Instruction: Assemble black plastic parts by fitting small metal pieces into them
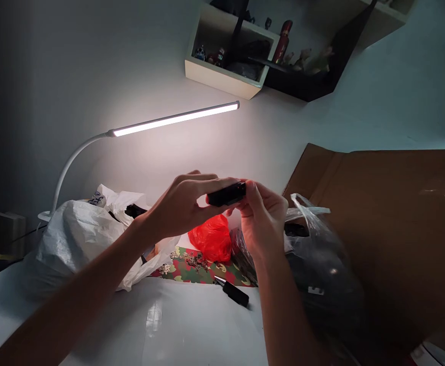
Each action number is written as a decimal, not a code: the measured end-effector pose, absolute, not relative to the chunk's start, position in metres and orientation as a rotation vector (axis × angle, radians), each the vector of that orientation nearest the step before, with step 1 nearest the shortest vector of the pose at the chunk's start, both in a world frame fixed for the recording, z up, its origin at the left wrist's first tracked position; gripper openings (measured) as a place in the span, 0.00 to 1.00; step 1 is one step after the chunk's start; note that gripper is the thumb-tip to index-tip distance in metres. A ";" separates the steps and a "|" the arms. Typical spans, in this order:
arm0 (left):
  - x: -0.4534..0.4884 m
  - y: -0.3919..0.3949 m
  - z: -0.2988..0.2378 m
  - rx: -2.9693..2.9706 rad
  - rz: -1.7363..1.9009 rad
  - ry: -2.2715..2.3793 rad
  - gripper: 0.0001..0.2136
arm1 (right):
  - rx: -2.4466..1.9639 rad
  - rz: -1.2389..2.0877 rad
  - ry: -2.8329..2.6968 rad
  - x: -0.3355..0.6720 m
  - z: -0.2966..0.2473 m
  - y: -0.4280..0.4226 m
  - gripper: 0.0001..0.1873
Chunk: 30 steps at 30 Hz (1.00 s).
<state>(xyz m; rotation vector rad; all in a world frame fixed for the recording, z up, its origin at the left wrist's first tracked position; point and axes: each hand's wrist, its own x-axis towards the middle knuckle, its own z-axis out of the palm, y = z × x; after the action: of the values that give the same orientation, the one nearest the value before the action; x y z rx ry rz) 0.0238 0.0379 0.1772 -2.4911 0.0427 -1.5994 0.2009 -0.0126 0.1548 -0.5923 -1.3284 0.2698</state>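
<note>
My left hand and my right hand meet above the white table. Together they hold a small black block-shaped part, raised in front of the wall. The left fingers pinch it from above and the left; the right fingers close on its right end. Another small black part with a metal tip lies on the table below the hands. Several tiny metal pieces are scattered on a red and green patterned sheet.
A white plastic bag sits at the left, a red bag behind the hands, and a clear bag with dark contents at the right. A brown cardboard box fills the right side. A lit desk lamp arches overhead; wall shelves hang above.
</note>
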 end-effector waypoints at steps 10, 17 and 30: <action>0.031 0.021 0.182 -3.066 -1.771 -0.122 0.16 | -0.588 0.198 -1.278 0.205 0.155 -0.011 0.16; 0.048 0.020 0.174 -3.120 -2.213 -0.152 0.04 | -0.487 0.169 -1.299 0.203 0.154 -0.014 0.09; 0.041 0.013 0.187 -3.559 -2.325 -0.227 0.08 | -0.489 -0.034 -1.465 0.204 0.155 -0.020 0.13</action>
<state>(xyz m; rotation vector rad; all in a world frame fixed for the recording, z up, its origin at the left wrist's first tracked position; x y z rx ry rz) 0.0414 0.0131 0.1865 -3.5590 -0.2274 -2.3251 0.2037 -0.0205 0.1547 -0.4891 -1.4653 -0.0337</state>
